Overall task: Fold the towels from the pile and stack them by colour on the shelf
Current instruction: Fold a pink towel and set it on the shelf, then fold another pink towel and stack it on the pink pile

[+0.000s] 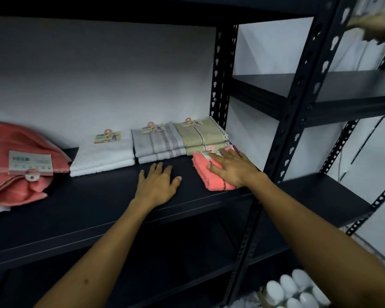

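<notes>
My right hand (230,168) lies flat on the folded coral towel (211,175), fingers straight, thumb along its left edge; the grip is open, pressing and not clutching. That coral towel sits at the front right of the black shelf (98,210), just in front of the beige stack (201,135) and beside the shelf's slotted upright post (282,138). My left hand (158,184) rests palm down on the bare shelf to the left of the coral towel, fingers spread and relaxed, holding nothing. Behind that hand, left of the beige stack and touching it, stands the grey striped stack (158,142). Further left lies the folded white towel (103,155). At the shelf's far left a loose pink towel (16,172) is heaped, a barcode tag (30,162) on top. Paper labels sit on the white, grey, beige and coral towels.
</notes>
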`<state>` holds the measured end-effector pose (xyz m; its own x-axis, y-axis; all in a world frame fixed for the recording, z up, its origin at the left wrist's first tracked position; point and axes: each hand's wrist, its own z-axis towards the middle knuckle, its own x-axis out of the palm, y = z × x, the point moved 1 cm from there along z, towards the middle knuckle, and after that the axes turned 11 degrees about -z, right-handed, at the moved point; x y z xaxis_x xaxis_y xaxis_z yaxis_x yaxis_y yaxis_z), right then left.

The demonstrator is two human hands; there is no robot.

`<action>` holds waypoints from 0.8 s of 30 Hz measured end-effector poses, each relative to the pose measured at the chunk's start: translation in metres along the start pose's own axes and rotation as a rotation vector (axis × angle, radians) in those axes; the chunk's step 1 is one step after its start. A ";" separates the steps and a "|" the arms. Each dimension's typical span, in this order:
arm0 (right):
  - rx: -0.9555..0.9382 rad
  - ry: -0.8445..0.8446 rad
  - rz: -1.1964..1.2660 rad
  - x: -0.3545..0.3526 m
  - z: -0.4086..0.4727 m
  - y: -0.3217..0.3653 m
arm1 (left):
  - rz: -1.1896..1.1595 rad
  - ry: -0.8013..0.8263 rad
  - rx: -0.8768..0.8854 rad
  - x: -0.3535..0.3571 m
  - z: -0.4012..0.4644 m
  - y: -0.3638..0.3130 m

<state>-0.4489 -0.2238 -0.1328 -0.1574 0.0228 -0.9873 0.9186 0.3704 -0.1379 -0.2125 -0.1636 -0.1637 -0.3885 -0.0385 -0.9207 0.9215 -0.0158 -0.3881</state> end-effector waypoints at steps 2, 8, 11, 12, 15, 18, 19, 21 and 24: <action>-0.007 -0.001 0.007 0.000 0.000 -0.001 | 0.005 0.000 -0.007 0.001 0.001 -0.001; -0.041 0.010 0.058 -0.004 0.003 -0.003 | -0.004 -0.028 -0.006 -0.001 -0.003 -0.003; -0.106 -0.177 0.197 -0.016 0.003 0.006 | -0.032 -0.039 0.001 -0.005 -0.004 -0.004; -0.148 -0.247 0.234 -0.020 0.003 0.014 | -0.031 -0.039 0.005 -0.008 -0.005 -0.003; -0.276 -0.300 0.292 -0.030 0.006 0.046 | -0.028 -0.044 0.008 -0.018 -0.012 0.009; -0.357 -0.305 0.274 -0.034 0.015 0.083 | -0.021 -0.100 -0.026 -0.034 -0.027 0.036; -0.379 -0.313 0.277 -0.036 0.017 0.096 | -0.022 -0.133 -0.045 -0.041 -0.034 0.048; -0.410 -0.321 0.314 -0.041 0.022 0.127 | -0.052 -0.206 -0.108 -0.058 -0.050 0.075; -0.461 -0.322 0.378 -0.047 0.034 0.181 | -0.056 -0.353 -0.160 -0.087 -0.074 0.115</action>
<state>-0.2626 -0.1891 -0.1139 0.3259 -0.0227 -0.9451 0.6291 0.7515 0.1989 -0.0726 -0.0878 -0.1315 -0.3887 -0.3835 -0.8377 0.8763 0.1270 -0.4648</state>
